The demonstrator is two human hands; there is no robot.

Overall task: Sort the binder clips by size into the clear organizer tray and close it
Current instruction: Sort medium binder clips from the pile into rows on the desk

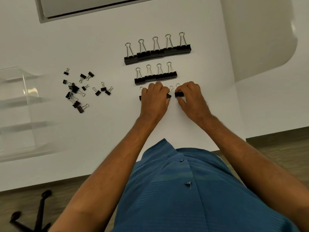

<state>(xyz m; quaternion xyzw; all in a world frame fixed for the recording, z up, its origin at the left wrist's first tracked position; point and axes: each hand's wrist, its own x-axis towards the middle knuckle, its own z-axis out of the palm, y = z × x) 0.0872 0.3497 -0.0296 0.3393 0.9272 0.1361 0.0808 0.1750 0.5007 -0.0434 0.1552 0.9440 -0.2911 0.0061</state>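
Note:
Black binder clips lie on a white table (209, 106). A row of several large clips (157, 51) sits farthest, with a row of several medium clips (155, 76) just below it. Under those, a third row of smaller clips is partly hidden by my left hand (154, 96), whose curled fingers rest over them. My right hand (192, 96) pinches one small-medium clip (179, 94) at the row's right end. A loose pile of tiny clips (78, 91) lies to the left. The clear organizer tray (18, 101) stands open at the table's left edge.
A pale flat panel (93, 5) lies at the back of the table. A white chair (260, 39) stands at the right. My blue shirt (184, 190) fills the foreground. A black chair base (38, 215) shows on the floor at lower left.

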